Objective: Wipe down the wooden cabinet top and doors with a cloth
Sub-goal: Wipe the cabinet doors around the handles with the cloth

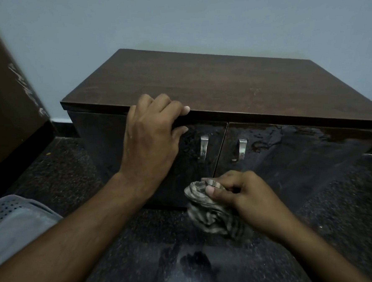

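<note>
The person's left hand (149,132) is draped over the front edge of the dark wooden cabinet top (220,82), fingers curled onto the surface and thumb pressed against the upper part of the left door (182,163), so that grip holds only the edge. Lower down, the right hand (247,193) has its grip closed around a bunched, striped cloth (209,213), which it holds against the bottom of the doors near the seam where the left door meets the right door (290,156). Two metal handles (204,148) sit just either side of that seam, above the cloth, and the glossy door fronts show wet-looking streaks, while the cabinet stands on a dark speckled floor (58,174) against a pale wall (195,16).
</note>
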`<state>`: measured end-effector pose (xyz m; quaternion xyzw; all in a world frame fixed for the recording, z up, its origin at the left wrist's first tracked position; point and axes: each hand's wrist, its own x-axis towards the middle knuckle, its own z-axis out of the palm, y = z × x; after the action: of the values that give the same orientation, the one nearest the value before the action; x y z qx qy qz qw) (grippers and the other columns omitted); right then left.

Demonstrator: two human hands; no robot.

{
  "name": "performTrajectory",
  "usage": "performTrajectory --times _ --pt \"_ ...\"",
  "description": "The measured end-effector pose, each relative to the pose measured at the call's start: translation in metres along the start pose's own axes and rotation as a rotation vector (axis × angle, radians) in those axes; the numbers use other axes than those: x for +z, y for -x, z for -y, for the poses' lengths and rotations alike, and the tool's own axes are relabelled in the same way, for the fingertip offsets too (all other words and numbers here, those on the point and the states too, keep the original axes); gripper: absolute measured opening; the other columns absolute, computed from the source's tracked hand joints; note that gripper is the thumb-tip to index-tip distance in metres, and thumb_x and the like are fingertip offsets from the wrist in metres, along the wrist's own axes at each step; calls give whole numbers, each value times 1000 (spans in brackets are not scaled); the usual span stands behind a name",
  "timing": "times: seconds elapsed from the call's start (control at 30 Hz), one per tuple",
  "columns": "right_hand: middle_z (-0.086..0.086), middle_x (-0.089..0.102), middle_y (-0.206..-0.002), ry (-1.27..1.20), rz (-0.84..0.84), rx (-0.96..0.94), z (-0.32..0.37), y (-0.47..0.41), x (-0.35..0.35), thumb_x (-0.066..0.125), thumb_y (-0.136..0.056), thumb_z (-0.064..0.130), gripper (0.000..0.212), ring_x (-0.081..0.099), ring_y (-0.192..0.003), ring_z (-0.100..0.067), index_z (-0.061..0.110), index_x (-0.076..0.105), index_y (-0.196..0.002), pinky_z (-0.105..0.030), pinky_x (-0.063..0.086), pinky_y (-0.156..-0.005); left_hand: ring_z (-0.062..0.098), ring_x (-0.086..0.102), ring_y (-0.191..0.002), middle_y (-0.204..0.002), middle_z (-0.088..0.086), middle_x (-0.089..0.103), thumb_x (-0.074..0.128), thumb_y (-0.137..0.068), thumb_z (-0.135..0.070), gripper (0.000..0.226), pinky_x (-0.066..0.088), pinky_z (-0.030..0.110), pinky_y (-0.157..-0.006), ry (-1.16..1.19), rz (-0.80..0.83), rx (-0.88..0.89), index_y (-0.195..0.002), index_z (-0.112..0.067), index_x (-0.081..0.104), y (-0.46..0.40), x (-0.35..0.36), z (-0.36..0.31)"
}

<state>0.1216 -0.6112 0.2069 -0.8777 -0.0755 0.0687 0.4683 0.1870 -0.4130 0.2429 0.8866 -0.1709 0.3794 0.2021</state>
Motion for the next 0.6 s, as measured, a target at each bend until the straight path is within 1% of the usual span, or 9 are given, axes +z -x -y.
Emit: performTrajectory --times 0.1,0.17,0.23,0.27,0.33,0.4,0.47,0.53,0.6 --pt "4 63 -79 359 -38 -103 5 0 1 55 -96 49 44 61 -71 -4 17 68 -69 -22 45 -64 18 47 -91 -96 -5 62 81 -78 -20 30 30 27 -83 -14 -14 12 -105 -18 69 0 3 0" --pt "6 60 -61 395 -109 -122 14 1 1 51 -97 52 50 57 -56 -5 17 64 -64 -20 41 -53 18 46 -90 -94 -5 61 79 -80 -18 26 32 28 -81 -15 -26 25 -103 -17 69 -1 4 3" --pt "11 52 -47 294 -219 -126 18 -1 0 54 -96 51 54 51 -47 -2 19 55 -52 -17 35 -49 19 47 -89 -92 -4 62 79 -82 -18 23 35 31 -80 -4 -34 39 -103 -16 70 -1 5 7" --pt "16 55 -48 199 -272 -124 19 -3 -1 57 -95 49 52 55 -50 3 20 59 -51 -13 36 -50 20 48 -89 -93 -4 63 78 -82 -18 23 38 33 -79 2 -38 47 -104 -16 71 -1 5 9" --pt "22 73 -79 -60 -322 -109 20 -6 -1 62 -94 41 36 68 -80 10 19 79 -71 -7 47 -66 21 49 -89 -94 -4 65 78 -83 -17 25 41 37 -79 12 -45 59 -107 -17 72 0 5 12" --pt "18 76 -98 -233 -307 -69 20 -9 -3 65 -93 35 31 68 -98 5 9 81 -87 -21 56 -83 21 50 -90 -97 -6 66 78 -83 -16 29 42 38 -80 22 -50 69 -111 -19 72 1 4 13" --pt "17 77 -92 -150 -293 -74 21 -9 -6 65 -94 33 37 69 -97 4 0 78 -83 -32 58 -85 22 51 -91 -99 -6 67 78 -83 -17 32 42 39 -81 26 -41 76 -114 -20 71 2 4 14" --pt "15 77 -93 88 -311 -166 27 -9 -10 63 -94 38 33 69 -93 4 13 80 -84 -28 56 -82 22 50 -92 -100 -7 67 78 -84 -19 33 42 38 -83 23 -33 82 -116 -21 71 2 3 15" --pt "15 75 -82 223 -373 -234 34 -9 -12 59 -94 43 31 68 -77 4 21 80 -89 -19 52 -70 21 49 -92 -100 -7 67 77 -84 -20 34 41 37 -84 18 -26 86 -117 -21 71 2 3 16"
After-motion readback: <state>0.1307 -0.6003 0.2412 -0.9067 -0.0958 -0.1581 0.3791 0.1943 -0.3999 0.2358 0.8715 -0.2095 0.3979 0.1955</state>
